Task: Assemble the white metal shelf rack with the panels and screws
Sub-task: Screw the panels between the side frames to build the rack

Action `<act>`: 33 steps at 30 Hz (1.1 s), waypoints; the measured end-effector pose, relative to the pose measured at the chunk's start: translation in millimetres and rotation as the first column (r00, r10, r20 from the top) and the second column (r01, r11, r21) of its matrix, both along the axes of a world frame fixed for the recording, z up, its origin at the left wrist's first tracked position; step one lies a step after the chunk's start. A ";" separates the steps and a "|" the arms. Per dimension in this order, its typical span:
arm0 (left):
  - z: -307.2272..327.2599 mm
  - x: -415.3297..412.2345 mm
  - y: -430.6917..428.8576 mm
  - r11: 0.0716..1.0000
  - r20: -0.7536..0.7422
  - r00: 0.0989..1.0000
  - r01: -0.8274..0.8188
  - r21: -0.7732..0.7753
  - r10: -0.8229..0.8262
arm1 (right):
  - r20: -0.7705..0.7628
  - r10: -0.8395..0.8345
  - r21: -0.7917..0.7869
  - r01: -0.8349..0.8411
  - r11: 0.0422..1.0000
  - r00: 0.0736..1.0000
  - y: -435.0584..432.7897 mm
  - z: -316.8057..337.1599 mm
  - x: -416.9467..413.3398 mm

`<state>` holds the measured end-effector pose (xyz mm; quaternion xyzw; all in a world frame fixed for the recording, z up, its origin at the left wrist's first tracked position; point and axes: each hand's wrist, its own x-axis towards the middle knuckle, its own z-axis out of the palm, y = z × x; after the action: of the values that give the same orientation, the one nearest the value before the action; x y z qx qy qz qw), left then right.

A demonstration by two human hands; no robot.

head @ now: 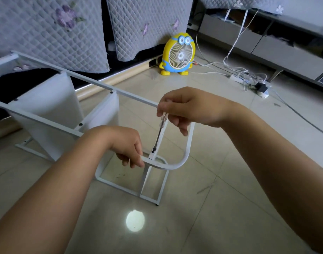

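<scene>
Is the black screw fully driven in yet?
Not yet: the black screw stands above the white curved rail, on the screwdriver tip.

A home: tiled floor (pixel 230 180), quilted floral covers (pixel 47 30), cartoon fan (pixel 179 55).

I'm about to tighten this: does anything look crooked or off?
The black screw sticks up from the curved white bar, not driven in, and the screwdriver on it is tilted. Nothing looks bent or broken.

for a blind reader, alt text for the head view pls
A right hand holds a screwdriver on a black screw at a curved white frame, which the left hand grips. A yellow fan stands on the floor behind.
</scene>
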<state>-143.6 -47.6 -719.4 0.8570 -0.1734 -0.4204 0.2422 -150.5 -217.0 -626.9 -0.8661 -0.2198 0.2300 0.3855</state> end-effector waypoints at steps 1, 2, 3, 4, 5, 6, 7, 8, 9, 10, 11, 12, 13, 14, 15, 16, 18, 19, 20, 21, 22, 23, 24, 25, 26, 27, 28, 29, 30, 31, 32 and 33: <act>-0.7 0.8 0.3 1.000 -0.011 1.000 0.002 -0.002 -0.002 | -0.047 -0.008 0.027 0.009 1.000 0.999 -3.3 -1.7 -0.1; -1.3 1.1 1.0 1.000 -0.013 1.000 0.002 -0.011 -0.003 | -0.070 -0.009 0.039 0.012 0.999 0.997 -5.8 -2.8 -0.5; -2.9 0.7 2.2 1.000 -0.002 1.000 0.003 -0.024 -0.003 | -0.075 -0.006 0.041 0.009 0.999 0.997 -8.5 -3.6 -1.1; -4.8 0.0 3.8 0.999 0.024 1.000 0.007 -0.033 -0.006 | -0.068 -0.002 0.036 0.005 0.999 0.998 -11.1 -4.5 -1.7; -6.5 -1.0 5.4 0.999 0.062 0.998 0.012 -0.042 -0.010 | -0.053 -0.001 0.030 0.002 1.000 0.999 -13.6 -4.5 -2.4; -8.8 -2.5 6.7 0.999 0.101 0.995 0.017 -0.051 -0.012 | -0.029 -0.004 0.025 0.005 1.000 1.000 -15.6 -4.8 -3.8; -10.6 -4.0 8.0 0.998 0.133 0.991 0.023 -0.062 -0.014 | 0.009 -0.010 0.020 0.010 1.000 1.000 -17.2 -5.9 -5.5; -11.8 -5.3 9.1 0.997 0.157 0.988 0.027 -0.076 -0.015 | 0.066 -0.013 0.014 0.012 1.000 0.998 -17.7 -7.4 -7.4; -12.5 -6.4 9.9 0.995 0.170 0.985 0.024 -0.096 -0.007 | 0.134 -0.011 0.002 0.011 1.000 0.991 -17.1 -8.7 -10.1; -13.1 -7.2 10.4 0.993 0.178 0.984 0.013 -0.115 0.008 | 0.207 -0.008 -0.010 0.010 1.000 0.978 -15.2 -10.5 -13.3; -13.5 -7.9 10.4 0.991 0.187 0.982 0.000 -0.132 0.025 | 0.279 -0.013 -0.014 0.018 1.000 0.960 -13.3 -13.3 -16.1; -13.8 -8.4 10.5 0.990 0.196 0.980 -0.016 -0.143 0.045 | 0.346 -0.039 -0.005 0.044 0.999 0.937 -11.3 -17.5 -17.0; -13.9 -8.6 10.4 0.988 0.209 0.976 -0.037 -0.149 0.068 | 0.404 -0.098 0.020 0.098 0.995 0.909 -8.6 -22.8 -16.0; -13.9 -8.9 10.0 0.987 0.224 0.970 -0.059 -0.152 0.093 | 0.460 -0.189 0.060 0.182 0.981 0.867 -5.0 -29.4 -13.6; -13.7 -8.9 9.2 0.984 0.243 0.963 -0.078 -0.157 0.115 | 0.518 -0.297 0.109 0.282 0.953 0.802 -1.0 -36.6 -9.7; -14.3 -8.8 8.5 0.982 0.263 0.955 -0.094 -0.166 0.136 | 0.572 -0.391 0.161 0.368 0.916 0.721 3.4 -42.9 -6.1; -16.1 -9.3 6.6 0.974 0.307 0.935 -0.124 -0.190 0.179 | 0.634 -0.486 0.238 0.446 0.863 0.602 10.6 -51.2 -0.3; -16.9 -10.0 5.2 0.970 0.330 0.923 -0.138 -0.202 0.200 | 0.638 -0.504 0.249 0.463 0.851 0.582 12.0 -51.9 1.7; -17.5 -10.7 3.3 0.966 0.356 0.909 -0.147 -0.211 0.216 | 0.641 -0.510 0.237 0.483 0.843 0.574 11.8 -51.6 3.8; -17.7 -11.3 1.2 0.964 0.386 0.894 -0.151 -0.219 0.228 | 0.650 -0.503 0.205 0.505 0.838 0.570 10.5 -51.1 5.4; -18.0 -11.4 -0.8 0.963 0.418 0.877 -0.151 -0.224 0.235 | 0.665 -0.478 0.153 0.522 0.839 0.573 8.2 -50.6 6.7; -18.8 -11.7 -3.0 0.962 0.449 0.860 -0.153 -0.226 0.242 | 0.680 -0.440 0.093 0.525 0.846 0.587 5.1 -49.8 7.8; -19.3 -11.6 -4.9 0.961 0.477 0.843 -0.155 -0.228 0.249 | 0.685 -0.401 0.042 0.516 0.855 0.609 1.7 -48.5 8.9; -19.9 -11.3 -6.9 0.961 0.503 0.826 -0.154 -0.231 0.254 | 0.673 -0.373 0.011 0.495 0.869 0.639 -1.5 -46.8 9.2; -21.0 -10.8 -8.8 0.961 0.528 0.810 -0.150 -0.233 0.255 | 0.640 -0.354 0.004 0.458 0.889 0.682 -4.8 -45.3 9.1; -22.1 -10.0 -10.8 0.963 0.553 0.794 -0.146 -0.228 0.251 | 0.577 -0.350 0.030 0.409 0.912 0.738 -8.5 -43.9 9.1; -23.2 -8.9 -13.2 0.966 0.575 0.780 -0.144 -0.217 0.245 | 0.480 -0.357 0.086 0.362 0.928 0.802 -12.7 -41.7 9.0; -24.1 -7.9 -15.4 0.969 0.594 0.769 -0.143 -0.203 0.238 | 0.375 -0.361 0.153 0.327 0.933 0.854 -17.0 -39.5 8.8; -24.7 -6.4 -17.4 0.971 0.606 0.761 -0.142 -0.193 0.232 | 0.297 -0.351 0.205 0.300 0.932 0.888 -21.2 -38.3 9.1; -25.0 -5.0 -18.7 0.972 0.613 0.756 -0.143 -0.188 0.230 | 0.258 -0.331 0.230 0.275 0.934 0.907 -24.3 -37.2 9.8; -24.9 -3.7 -19.6 0.972 0.614 0.756 -0.144 -0.186 0.229 | 0.250 -0.308 0.240 0.249 0.938 0.918 -26.0 -36.9 10.3; -24.7 -2.2 -20.2 0.972 0.611 0.757 -0.144 -0.186 0.229 | 0.252 -0.288 0.250 0.225 0.942 0.924 -26.6 -36.6 11.3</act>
<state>-145.8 -67.7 -744.1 0.9436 -0.1845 -0.0720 0.2653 -139.3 -243.6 -663.5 -0.8643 -0.1809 0.0249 0.4686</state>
